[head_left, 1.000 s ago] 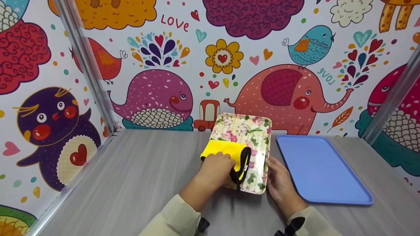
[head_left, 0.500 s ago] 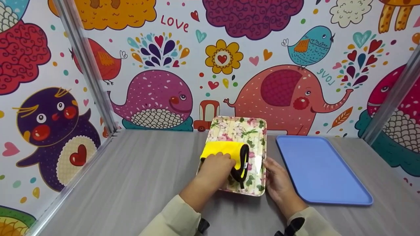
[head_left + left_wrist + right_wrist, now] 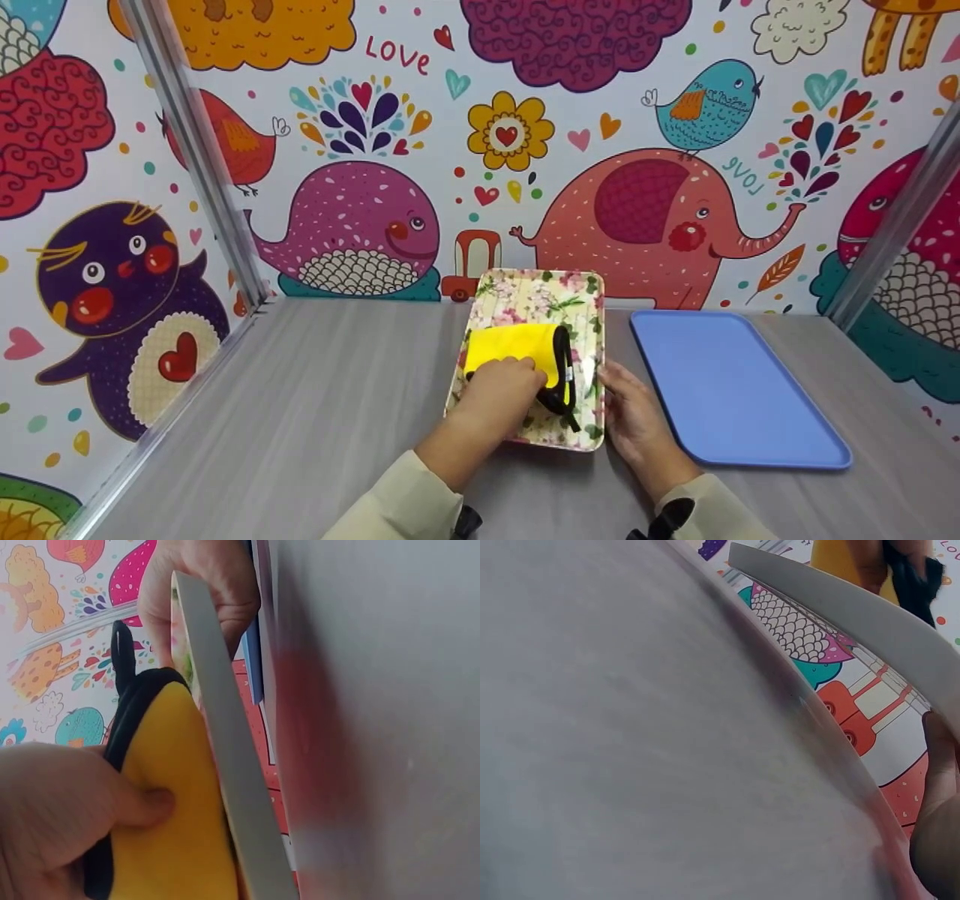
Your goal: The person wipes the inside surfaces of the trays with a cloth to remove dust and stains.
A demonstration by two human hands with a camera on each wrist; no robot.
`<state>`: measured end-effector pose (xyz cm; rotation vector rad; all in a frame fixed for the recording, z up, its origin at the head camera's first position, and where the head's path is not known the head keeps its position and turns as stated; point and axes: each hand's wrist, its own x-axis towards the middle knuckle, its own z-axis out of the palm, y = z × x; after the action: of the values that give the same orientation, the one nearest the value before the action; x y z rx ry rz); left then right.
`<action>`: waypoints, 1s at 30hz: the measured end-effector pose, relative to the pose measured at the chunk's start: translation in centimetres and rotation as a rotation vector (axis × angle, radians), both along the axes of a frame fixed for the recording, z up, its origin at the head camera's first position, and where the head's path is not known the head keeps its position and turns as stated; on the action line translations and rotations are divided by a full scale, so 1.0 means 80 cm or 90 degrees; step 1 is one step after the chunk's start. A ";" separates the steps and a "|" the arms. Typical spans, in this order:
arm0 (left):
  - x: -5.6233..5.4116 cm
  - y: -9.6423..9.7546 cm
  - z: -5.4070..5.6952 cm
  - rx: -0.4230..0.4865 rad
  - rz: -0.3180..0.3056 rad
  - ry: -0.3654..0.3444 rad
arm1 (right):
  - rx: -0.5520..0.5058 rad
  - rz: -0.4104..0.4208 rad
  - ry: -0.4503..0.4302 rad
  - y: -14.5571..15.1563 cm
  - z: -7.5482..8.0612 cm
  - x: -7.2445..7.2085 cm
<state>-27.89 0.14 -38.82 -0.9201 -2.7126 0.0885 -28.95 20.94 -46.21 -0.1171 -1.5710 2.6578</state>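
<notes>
My left hand grips a folded yellow cloth with black edging and a black hanging loop. The cloth lies against the face of a floral tray, patterned with pink flowers and green leaves. Along the tray's right edge, my right hand holds it up, tilted above the table. In the left wrist view the thumb presses on the yellow cloth, right beside the tray's pale side. From the right wrist, the tray's plain white underside shows, with the right fingers under its edge.
A blue tray lies flat on the grey table, just right of my right hand. Cartoon-printed panels stand behind the table and at its sides, joined by metal corner posts.
The floral tray has shifted a little to the left and down with my right hand. My left hand and the cloth moved slightly left, then back right across its face.
</notes>
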 end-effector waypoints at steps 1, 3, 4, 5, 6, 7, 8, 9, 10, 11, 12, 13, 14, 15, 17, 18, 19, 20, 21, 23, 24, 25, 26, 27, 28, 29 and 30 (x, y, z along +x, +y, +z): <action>0.001 0.001 0.000 0.001 -0.007 0.003 | 0.000 0.000 -0.001 0.000 0.000 0.000; 0.002 0.003 0.000 0.002 -0.017 0.006 | -0.001 -0.002 -0.004 0.000 0.001 0.000; 0.002 0.005 0.000 0.003 -0.021 0.005 | -0.002 -0.003 -0.005 0.000 0.001 0.000; 0.003 0.006 0.000 0.003 -0.025 0.005 | -0.001 -0.003 -0.003 0.000 0.001 0.000; 0.004 0.007 0.000 0.004 -0.027 0.003 | -0.001 -0.001 -0.002 0.000 0.001 0.000; 0.005 0.008 0.000 0.006 -0.029 -0.001 | -0.002 -0.001 -0.001 0.000 0.001 -0.001; 0.006 0.009 0.000 0.008 -0.029 -0.008 | -0.001 0.001 0.000 0.000 0.001 -0.001; 0.007 0.010 0.000 0.010 -0.029 -0.017 | 0.000 0.001 0.001 0.000 0.001 -0.001; 0.008 0.011 0.001 0.010 -0.028 -0.025 | 0.002 0.002 0.002 0.000 0.000 -0.001; 0.010 0.011 0.002 0.009 -0.029 -0.032 | 0.004 0.000 0.002 0.000 0.000 -0.002; 0.012 0.012 0.002 0.010 -0.030 -0.038 | 0.005 -0.001 0.000 0.001 0.000 -0.002; 0.013 0.012 0.003 0.009 -0.031 -0.040 | 0.005 -0.004 -0.001 0.001 0.000 -0.002; 0.015 0.013 0.004 0.009 -0.032 -0.043 | 0.005 -0.007 -0.004 0.001 0.000 -0.002; 0.016 0.013 0.005 0.007 -0.035 -0.044 | 0.005 -0.010 -0.006 0.001 0.000 -0.002; 0.019 0.014 0.005 0.006 -0.045 -0.043 | -0.001 -0.014 -0.011 0.001 0.000 -0.003; 0.019 0.014 0.005 0.010 -0.048 -0.048 | -0.003 -0.015 -0.013 0.001 0.000 -0.003; 0.020 0.015 0.006 0.017 -0.050 -0.058 | -0.006 -0.016 -0.014 0.001 0.000 -0.003; 0.021 0.015 0.005 0.022 -0.053 -0.068 | -0.009 -0.015 -0.017 0.001 -0.001 -0.003; 0.021 0.015 0.005 0.025 -0.056 -0.079 | -0.010 -0.015 -0.019 0.001 -0.001 -0.003; 0.023 0.013 0.004 0.034 -0.056 -0.101 | -0.013 -0.012 -0.021 0.000 -0.001 -0.003; 0.023 0.012 0.003 0.038 -0.057 -0.111 | -0.013 -0.012 -0.023 -0.001 -0.001 -0.002; 0.023 0.010 0.003 0.039 -0.057 -0.118 | -0.014 -0.012 -0.023 -0.001 -0.002 -0.002; 0.023 0.009 0.002 0.037 -0.061 -0.119 | -0.014 -0.012 -0.023 -0.001 -0.002 -0.002; 0.023 0.007 0.002 0.037 -0.063 -0.123 | -0.012 -0.013 -0.022 -0.001 -0.002 -0.002; 0.024 0.005 0.002 0.041 -0.065 -0.128 | -0.012 -0.013 -0.020 -0.001 -0.002 -0.002; 0.024 0.003 0.002 0.044 -0.069 -0.134 | -0.010 -0.014 -0.017 -0.001 -0.002 -0.002; 0.024 0.001 0.002 0.051 -0.071 -0.143 | -0.010 -0.014 -0.016 -0.001 -0.002 -0.002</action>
<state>-25.98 0.19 -38.69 -1.1168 -2.8344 -0.1529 -29.13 20.88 -46.34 -0.1674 -1.5480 2.6627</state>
